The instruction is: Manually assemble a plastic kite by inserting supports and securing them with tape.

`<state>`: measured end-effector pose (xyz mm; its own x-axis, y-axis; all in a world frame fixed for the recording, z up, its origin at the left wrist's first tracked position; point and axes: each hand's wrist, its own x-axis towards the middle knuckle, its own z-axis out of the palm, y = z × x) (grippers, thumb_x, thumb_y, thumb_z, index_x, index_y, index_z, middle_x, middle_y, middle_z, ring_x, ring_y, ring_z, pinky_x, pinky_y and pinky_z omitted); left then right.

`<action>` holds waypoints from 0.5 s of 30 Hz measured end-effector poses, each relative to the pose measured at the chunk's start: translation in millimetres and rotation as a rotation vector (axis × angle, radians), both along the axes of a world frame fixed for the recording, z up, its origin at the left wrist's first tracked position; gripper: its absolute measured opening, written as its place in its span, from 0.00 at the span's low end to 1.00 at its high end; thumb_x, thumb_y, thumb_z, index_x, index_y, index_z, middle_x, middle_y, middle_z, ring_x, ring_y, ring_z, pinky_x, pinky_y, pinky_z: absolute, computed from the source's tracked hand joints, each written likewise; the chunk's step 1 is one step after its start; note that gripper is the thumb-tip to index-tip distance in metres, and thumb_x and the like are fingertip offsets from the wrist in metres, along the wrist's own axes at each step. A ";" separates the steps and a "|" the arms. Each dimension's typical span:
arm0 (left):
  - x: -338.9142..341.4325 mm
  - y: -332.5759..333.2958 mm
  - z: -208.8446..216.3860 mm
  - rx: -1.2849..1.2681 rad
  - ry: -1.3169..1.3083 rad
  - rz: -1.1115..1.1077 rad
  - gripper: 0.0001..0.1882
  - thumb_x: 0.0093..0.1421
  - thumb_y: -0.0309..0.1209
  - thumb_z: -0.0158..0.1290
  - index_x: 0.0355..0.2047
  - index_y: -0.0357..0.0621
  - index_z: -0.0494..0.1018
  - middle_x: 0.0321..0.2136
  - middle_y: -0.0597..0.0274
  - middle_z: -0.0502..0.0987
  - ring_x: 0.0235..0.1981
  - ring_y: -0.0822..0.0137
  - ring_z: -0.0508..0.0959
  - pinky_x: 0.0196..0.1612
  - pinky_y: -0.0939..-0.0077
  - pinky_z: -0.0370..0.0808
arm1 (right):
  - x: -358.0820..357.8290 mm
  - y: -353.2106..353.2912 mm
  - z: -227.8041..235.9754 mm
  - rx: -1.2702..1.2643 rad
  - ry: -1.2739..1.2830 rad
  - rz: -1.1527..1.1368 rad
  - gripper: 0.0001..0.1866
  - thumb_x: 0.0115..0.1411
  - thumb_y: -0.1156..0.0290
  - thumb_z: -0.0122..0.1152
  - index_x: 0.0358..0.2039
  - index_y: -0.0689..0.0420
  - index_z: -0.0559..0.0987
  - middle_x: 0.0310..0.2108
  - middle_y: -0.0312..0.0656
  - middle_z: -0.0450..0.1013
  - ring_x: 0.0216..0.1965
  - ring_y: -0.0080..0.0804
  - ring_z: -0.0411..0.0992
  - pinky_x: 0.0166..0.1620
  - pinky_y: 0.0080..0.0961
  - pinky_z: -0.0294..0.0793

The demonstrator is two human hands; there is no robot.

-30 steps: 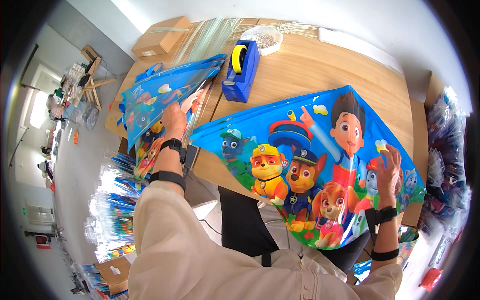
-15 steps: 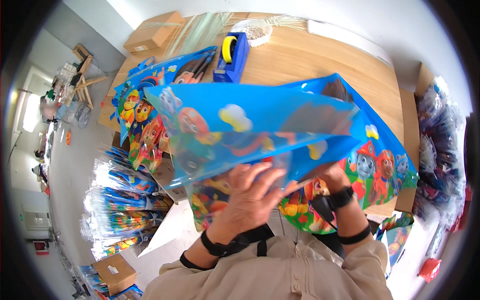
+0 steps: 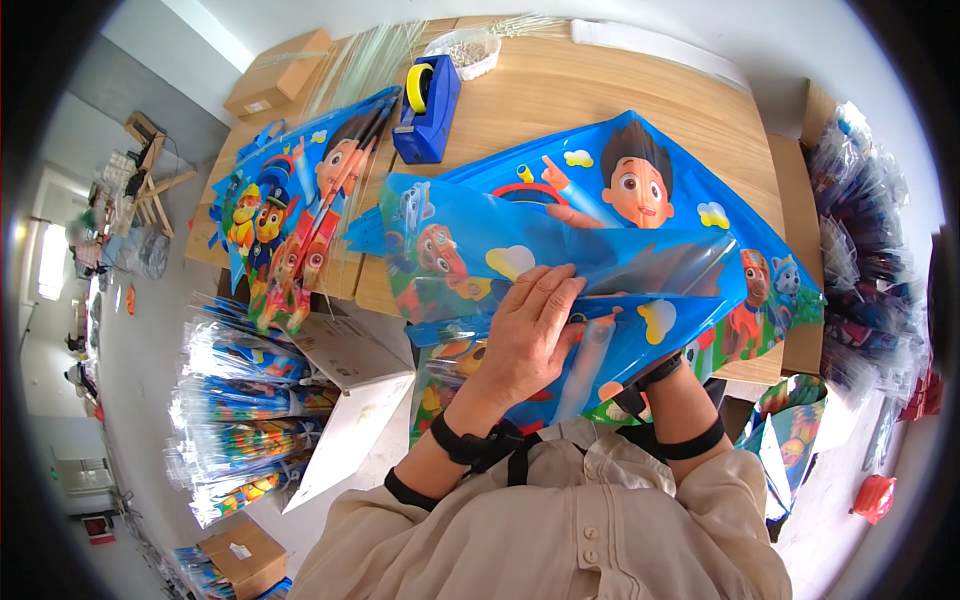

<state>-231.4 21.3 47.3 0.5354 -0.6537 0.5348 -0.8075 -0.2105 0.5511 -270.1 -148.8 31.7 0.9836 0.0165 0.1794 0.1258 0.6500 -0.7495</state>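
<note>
A blue plastic kite (image 3: 640,275) with cartoon characters printed on it lies across the front of the table, its near part folded and lifted. My left hand (image 3: 528,335) is closed on the folded layer, fingers together on top and thumb by the crease. Under that fold goes my right forearm (image 3: 688,410), and the plastic covers most of the hand. What look like its fingertips (image 3: 568,214) show past the fold's far edge; their grip is hidden. To the left lies a stack of similar printed kites (image 3: 285,205), hanging over the table edge.
A blue tape dispenser (image 3: 427,110) with yellow tape stands behind the kites. Near it are a white basket (image 3: 480,60) of small parts, thin pale rods (image 3: 365,65) and a cardboard box (image 3: 280,75). Bagged kites fill boxes at left (image 3: 255,400) and right (image 3: 865,240).
The lifted fold has come down and flattened, uncovering the large printed face behind it. My left hand has moved up and right, its fingers closing together. My right hand has slid under the plastic.
</note>
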 end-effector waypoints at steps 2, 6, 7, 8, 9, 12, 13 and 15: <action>-2.5 -2.1 3.6 -0.001 -0.019 -0.004 0.29 0.42 0.19 0.59 0.47 0.38 0.67 0.48 0.49 0.70 0.47 0.50 0.71 0.49 0.59 0.69 | 0.2 -2.1 3.0 -0.089 0.016 -0.035 0.22 0.64 0.62 0.45 0.54 0.61 0.65 0.46 0.44 0.68 0.47 0.31 0.68 0.49 0.26 0.70; -5.1 -7.9 18.6 0.032 -0.312 0.085 0.26 0.43 0.22 0.60 0.46 0.35 0.68 0.46 0.49 0.71 0.45 0.50 0.72 0.47 0.61 0.70 | -4.7 -2.1 13.8 -0.003 -0.002 -0.014 0.22 0.63 0.63 0.47 0.54 0.61 0.65 0.46 0.43 0.68 0.46 0.28 0.68 0.48 0.23 0.70; -4.4 -8.8 25.5 0.016 -0.376 0.089 0.25 0.43 0.22 0.60 0.45 0.35 0.68 0.45 0.49 0.72 0.44 0.50 0.73 0.46 0.61 0.71 | -7.2 -3.0 19.4 0.140 -0.118 0.035 0.20 0.64 0.63 0.45 0.53 0.61 0.67 0.45 0.44 0.68 0.45 0.29 0.68 0.47 0.23 0.71; -2.6 -9.0 33.9 0.019 -0.384 0.096 0.25 0.43 0.22 0.60 0.45 0.35 0.68 0.45 0.49 0.72 0.44 0.50 0.73 0.46 0.61 0.71 | -9.5 -4.3 26.2 0.188 -0.093 0.048 0.19 0.64 0.63 0.44 0.51 0.60 0.69 0.45 0.45 0.68 0.43 0.29 0.69 0.45 0.24 0.72; 0.8 -10.3 43.2 -0.044 -0.370 0.077 0.24 0.44 0.23 0.60 0.44 0.35 0.69 0.44 0.49 0.72 0.42 0.50 0.74 0.44 0.61 0.71 | -12.4 -5.5 33.8 0.293 -0.065 0.019 0.19 0.64 0.63 0.46 0.51 0.60 0.69 0.44 0.44 0.68 0.43 0.29 0.69 0.45 0.24 0.71; 27.9 -15.7 76.2 -0.181 -0.418 0.056 0.20 0.43 0.19 0.57 0.40 0.36 0.69 0.38 0.51 0.74 0.36 0.51 0.75 0.37 0.60 0.73 | -21.8 -47.3 72.1 -0.877 -0.126 -0.490 0.20 0.61 0.64 0.52 0.51 0.60 0.70 0.40 0.41 0.69 0.40 0.30 0.71 0.45 0.24 0.70; 37.0 -15.2 88.5 -0.148 -0.463 0.086 0.18 0.42 0.20 0.55 0.37 0.37 0.69 0.34 0.53 0.73 0.34 0.52 0.74 0.35 0.62 0.72 | -38.6 -66.4 89.1 -1.236 -0.198 -0.660 0.20 0.57 0.65 0.55 0.48 0.60 0.70 0.38 0.39 0.71 0.38 0.28 0.71 0.44 0.24 0.71; 54.8 -16.5 112.3 -0.116 -0.511 0.111 0.16 0.41 0.21 0.53 0.34 0.39 0.68 0.29 0.55 0.72 0.33 0.53 0.74 0.34 0.64 0.71 | -51.5 -98.2 103.3 -1.406 -0.236 -0.967 0.18 0.55 0.66 0.56 0.45 0.60 0.73 0.35 0.38 0.73 0.37 0.28 0.72 0.43 0.23 0.71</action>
<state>-176.6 4.9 159.6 0.2502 -0.5293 0.8107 -0.9553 -0.2711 0.1179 -321.6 -247.0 135.0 0.6872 -0.2604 0.6782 0.2281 -0.8090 -0.5417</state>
